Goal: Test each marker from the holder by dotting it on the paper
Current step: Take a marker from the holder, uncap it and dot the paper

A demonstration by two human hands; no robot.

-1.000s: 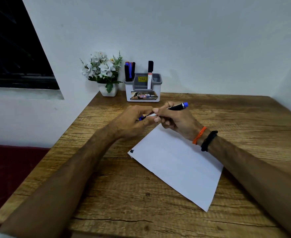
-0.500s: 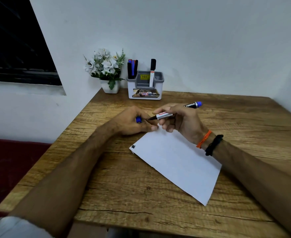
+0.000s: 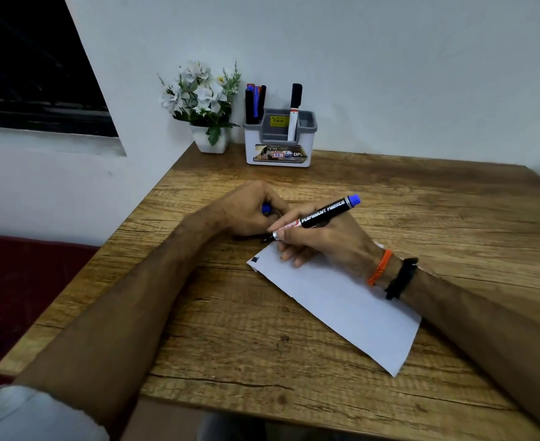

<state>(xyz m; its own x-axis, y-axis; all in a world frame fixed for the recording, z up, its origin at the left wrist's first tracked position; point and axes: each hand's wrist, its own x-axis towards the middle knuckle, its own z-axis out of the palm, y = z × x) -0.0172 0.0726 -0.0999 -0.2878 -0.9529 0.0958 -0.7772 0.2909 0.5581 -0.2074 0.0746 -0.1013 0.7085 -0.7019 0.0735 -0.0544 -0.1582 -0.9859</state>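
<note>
R hand [image 3: 323, 246] grips uncapped marker [image 3: 318, 217], tip at paper [image 3: 342, 303] upper-left edge; L hand [image 3: 249, 211] curled round blue cap [image 3: 266, 207]. Holder [image 3: 280, 141], flower pot [image 3: 209, 141] top centre by wall.

The table [image 3: 294, 329] is wood with a coarse, rough-looking grain and a matt finish. The paper [image 3: 342, 300], right of centre in the frame, is smooth, matt white. The marker [image 3: 321, 214] above it has a glossy black plastic barrel, a blue plastic end and a shiny metal-looking collar near the tip. At the upper centre, the holder [image 3: 278, 144] is smooth white and grey plastic with glossy stickers.
</note>
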